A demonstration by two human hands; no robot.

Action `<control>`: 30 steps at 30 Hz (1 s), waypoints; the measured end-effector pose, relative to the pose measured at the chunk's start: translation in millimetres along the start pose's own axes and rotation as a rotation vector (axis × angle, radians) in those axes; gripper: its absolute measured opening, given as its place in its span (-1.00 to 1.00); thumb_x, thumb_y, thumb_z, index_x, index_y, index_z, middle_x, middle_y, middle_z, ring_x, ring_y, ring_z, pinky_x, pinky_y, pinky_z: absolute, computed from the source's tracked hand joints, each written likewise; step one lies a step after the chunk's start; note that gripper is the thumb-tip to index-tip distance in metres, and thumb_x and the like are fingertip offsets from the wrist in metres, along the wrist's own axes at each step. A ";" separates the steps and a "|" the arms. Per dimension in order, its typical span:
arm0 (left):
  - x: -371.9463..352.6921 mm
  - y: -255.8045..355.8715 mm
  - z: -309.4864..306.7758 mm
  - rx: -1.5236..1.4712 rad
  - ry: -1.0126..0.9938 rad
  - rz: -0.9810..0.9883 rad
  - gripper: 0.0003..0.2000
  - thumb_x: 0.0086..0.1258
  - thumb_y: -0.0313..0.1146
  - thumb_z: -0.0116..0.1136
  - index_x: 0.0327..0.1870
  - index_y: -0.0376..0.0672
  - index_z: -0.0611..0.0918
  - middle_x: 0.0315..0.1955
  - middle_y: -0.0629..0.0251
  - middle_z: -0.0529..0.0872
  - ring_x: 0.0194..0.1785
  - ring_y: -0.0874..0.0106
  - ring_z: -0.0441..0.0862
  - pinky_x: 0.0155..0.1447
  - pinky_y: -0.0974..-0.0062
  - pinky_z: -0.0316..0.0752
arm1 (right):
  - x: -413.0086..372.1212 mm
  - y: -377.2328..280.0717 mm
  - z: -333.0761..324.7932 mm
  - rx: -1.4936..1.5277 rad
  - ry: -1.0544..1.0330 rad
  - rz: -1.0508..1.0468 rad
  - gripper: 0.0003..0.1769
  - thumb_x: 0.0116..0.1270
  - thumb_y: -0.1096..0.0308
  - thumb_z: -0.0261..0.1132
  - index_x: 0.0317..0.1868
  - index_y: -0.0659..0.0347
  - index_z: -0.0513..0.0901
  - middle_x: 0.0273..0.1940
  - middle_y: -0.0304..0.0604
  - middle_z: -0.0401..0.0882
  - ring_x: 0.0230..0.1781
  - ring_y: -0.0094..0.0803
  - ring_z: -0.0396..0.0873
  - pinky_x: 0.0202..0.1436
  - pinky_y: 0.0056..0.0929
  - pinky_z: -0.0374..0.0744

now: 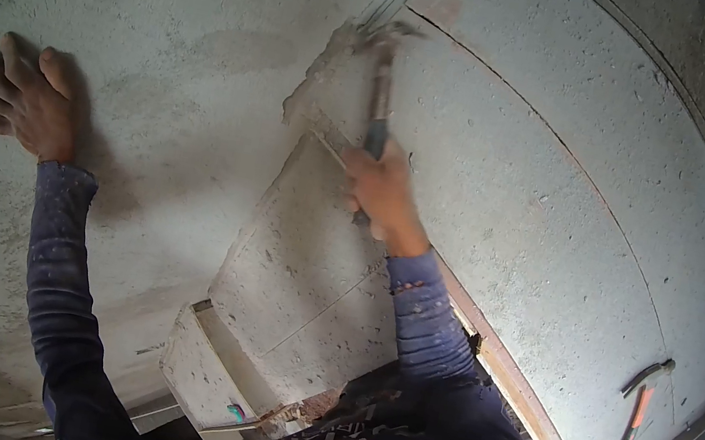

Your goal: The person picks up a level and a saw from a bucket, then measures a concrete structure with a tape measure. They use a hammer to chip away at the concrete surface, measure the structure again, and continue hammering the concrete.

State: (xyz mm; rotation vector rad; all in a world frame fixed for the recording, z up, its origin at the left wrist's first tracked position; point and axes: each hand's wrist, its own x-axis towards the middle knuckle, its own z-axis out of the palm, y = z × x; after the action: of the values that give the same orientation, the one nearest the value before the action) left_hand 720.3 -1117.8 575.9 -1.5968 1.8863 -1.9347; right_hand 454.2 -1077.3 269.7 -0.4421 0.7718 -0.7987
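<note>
I judge the hammer [381, 98] could glance off the crumbling plaster edge [328, 65] and twist loose, as my right hand [383, 195] grips the handle low. Its head sits at twelve o'clock from those closed fingers. My left hand [23, 101] lies open on the wall [198, 23], at nine o'clock.

The left hand [24, 101] lies flat on the rough grey wall [184, 49], fingers spread, well apart from the right hand [381, 192]. The right hand grips a hammer [380, 102] by its handle, the head above the knuckles against a chipped patch [326, 74]. Just below that wrist sits a pale slab [299, 258]. Far to its right lies a second hammer [637, 412] with an orange handle.
</note>
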 end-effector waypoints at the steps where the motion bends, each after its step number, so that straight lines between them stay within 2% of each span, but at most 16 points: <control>1: 5.9 3.1 3.4 0.004 0.014 -0.014 -0.34 0.56 0.23 -0.22 0.58 0.14 0.13 0.58 0.16 0.05 0.64 -0.07 -0.27 0.47 -0.52 -0.44 | -10.4 -24.6 -15.1 0.175 0.031 -0.111 -0.80 0.36 0.46 0.20 -0.08 0.29 0.38 -0.49 -0.26 0.41 -0.69 -0.53 0.37 -0.71 -0.44 0.42; 3: 8.1 6.6 1.3 0.006 0.012 -0.018 -0.34 0.56 0.23 -0.23 0.58 0.15 0.13 0.58 0.16 0.05 0.64 -0.07 -0.27 0.47 -0.53 -0.44 | -35.1 -75.5 -29.6 0.357 0.190 -0.399 -0.87 0.39 0.52 0.15 -0.14 0.23 0.35 -0.53 -0.29 0.39 -0.70 -0.61 0.35 -0.73 -0.53 0.39; 5: 7.5 8.7 0.7 0.010 0.005 -0.022 -0.33 0.55 0.24 -0.23 0.58 0.15 0.13 0.58 0.17 0.05 0.64 -0.07 -0.27 0.47 -0.53 -0.44 | -22.5 -96.0 -37.8 0.570 0.342 -0.909 -0.88 0.45 0.49 0.13 -0.22 0.14 0.33 -0.57 -0.33 0.37 -0.74 -0.62 0.26 -0.74 -0.53 0.32; 6: 8.2 9.2 1.6 0.000 0.013 -0.014 -0.33 0.56 0.24 -0.24 0.58 0.16 0.13 0.58 0.17 0.05 0.64 -0.08 -0.27 0.47 -0.53 -0.44 | -6.7 -92.9 -30.3 0.572 0.338 -0.908 -0.88 0.45 0.49 0.13 -0.22 0.14 0.33 -0.57 -0.33 0.37 -0.74 -0.62 0.26 -0.74 -0.53 0.32; 8: 3.8 4.2 -1.1 0.001 0.008 -0.007 -0.33 0.56 0.24 -0.25 0.58 0.16 0.13 0.58 0.17 0.05 0.64 -0.08 -0.27 0.47 -0.53 -0.44 | 27.3 -53.9 9.2 0.711 0.779 -0.947 -0.85 0.43 0.40 0.18 -0.12 0.17 0.35 -0.42 -0.21 0.45 -0.68 -0.52 0.34 -0.70 -0.49 0.38; 10: 4.0 -0.7 5.1 0.002 0.013 -0.013 -0.33 0.55 0.25 -0.26 0.58 0.16 0.13 0.58 0.18 0.05 0.64 -0.09 -0.27 0.47 -0.53 -0.43 | 29.7 14.0 33.6 0.380 0.239 -0.016 -0.64 0.35 0.34 0.27 0.03 0.31 0.36 -0.35 -0.11 0.48 -0.62 -0.47 0.44 -0.63 -0.40 0.47; 11: 5.5 0.7 6.9 -0.012 0.024 -0.007 -0.33 0.55 0.25 -0.26 0.58 0.16 0.13 0.58 0.18 0.05 0.64 -0.09 -0.27 0.47 -0.53 -0.43 | 31.4 47.5 45.8 0.075 -0.131 0.256 -0.52 0.31 0.31 0.32 0.11 0.38 0.37 -0.31 -0.06 0.50 -0.59 -0.44 0.49 -0.60 -0.36 0.52; 12: 4.9 -1.2 6.3 -0.001 0.025 -0.005 -0.33 0.55 0.26 -0.26 0.58 0.16 0.14 0.58 0.18 0.05 0.64 -0.09 -0.27 0.47 -0.53 -0.42 | 18.6 33.4 38.8 0.080 -0.128 0.245 -0.52 0.31 0.31 0.32 0.11 0.38 0.37 -0.31 -0.06 0.50 -0.59 -0.44 0.49 -0.60 -0.36 0.52; 14: 2.0 -1.5 4.4 0.013 0.010 -0.015 -0.33 0.55 0.26 -0.26 0.57 0.15 0.14 0.58 0.18 0.05 0.64 -0.10 -0.27 0.47 -0.53 -0.42 | 0.1 16.3 23.1 0.027 -0.034 0.065 -0.76 0.37 0.42 0.23 -0.06 0.29 0.38 -0.53 -0.34 0.39 -0.70 -0.54 0.38 -0.70 -0.48 0.39; 16: 5.5 3.4 3.4 -0.006 0.012 -0.016 -0.33 0.55 0.25 -0.24 0.57 0.14 0.14 0.58 0.18 0.05 0.64 -0.10 -0.27 0.46 -0.55 -0.41 | -23.3 -35.9 -1.1 0.265 0.081 -0.063 -0.82 0.40 0.46 0.20 -0.08 0.28 0.40 -0.55 -0.37 0.35 -0.71 -0.59 0.32 -0.72 -0.53 0.35; 20: 6.7 6.5 3.3 0.000 0.013 -0.006 -0.34 0.55 0.24 -0.22 0.57 0.14 0.15 0.58 0.16 0.05 0.64 -0.11 -0.26 0.45 -0.56 -0.42 | -12.3 -99.6 -36.2 0.547 0.423 -0.947 -0.80 0.42 0.37 0.21 -0.12 0.26 0.37 -0.48 -0.29 0.40 -0.59 -0.52 0.42 -0.57 -0.43 0.43; 21: 6.2 7.8 2.1 -0.009 0.008 -0.007 -0.34 0.55 0.23 -0.21 0.57 0.13 0.15 0.58 0.15 0.05 0.64 -0.11 -0.25 0.45 -0.56 -0.43 | 3.0 -85.8 -28.1 0.544 0.418 -0.941 -0.80 0.42 0.37 0.21 -0.12 0.26 0.37 -0.48 -0.29 0.40 -0.59 -0.52 0.42 -0.57 -0.43 0.43; 23: 5.9 2.5 0.8 -0.005 0.014 -0.014 -0.35 0.56 0.22 -0.21 0.57 0.13 0.15 0.57 0.15 0.06 0.63 -0.11 -0.25 0.45 -0.56 -0.43 | 47.0 -19.5 19.6 0.560 0.860 -0.758 -0.75 0.40 0.34 0.24 -0.08 0.28 0.38 -0.40 -0.22 0.43 -0.52 -0.46 0.45 -0.51 -0.37 0.46; 25: 4.2 -3.0 7.6 0.012 0.023 0.002 -0.35 0.56 0.21 -0.21 0.57 0.12 0.15 0.57 0.13 0.07 0.63 -0.11 -0.23 0.45 -0.55 -0.43 | 44.1 71.5 63.6 0.230 0.467 -0.186 -0.70 0.36 0.35 0.28 -0.04 0.26 0.37 -0.39 -0.20 0.44 -0.63 -0.49 0.41 -0.63 -0.40 0.44; 27: 5.0 -4.2 4.4 -0.005 0.037 0.022 -0.35 0.56 0.21 -0.20 0.57 0.12 0.15 0.57 0.13 0.07 0.63 -0.11 -0.22 0.45 -0.55 -0.43 | 2.4 39.8 48.5 0.058 -0.137 0.258 -0.71 0.34 0.40 0.28 -0.03 0.23 0.37 -0.40 -0.23 0.44 -0.70 -0.52 0.38 -0.72 -0.45 0.40; 30: 0.1 3.5 1.0 -0.029 0.017 0.010 -0.34 0.56 0.22 -0.21 0.57 0.12 0.16 0.57 0.12 0.08 0.63 -0.11 -0.22 0.45 -0.55 -0.44 | -27.1 -7.6 14.4 0.194 -0.037 0.039 -0.79 0.35 0.47 0.23 -0.08 0.19 0.38 -0.45 -0.29 0.41 -0.69 -0.57 0.37 -0.74 -0.52 0.36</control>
State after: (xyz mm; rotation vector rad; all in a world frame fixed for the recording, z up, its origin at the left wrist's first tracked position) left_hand 718.8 -1119.6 573.1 -1.5795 1.9343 -1.9323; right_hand 449.2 -1060.2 295.8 -0.2663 0.6599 -0.8178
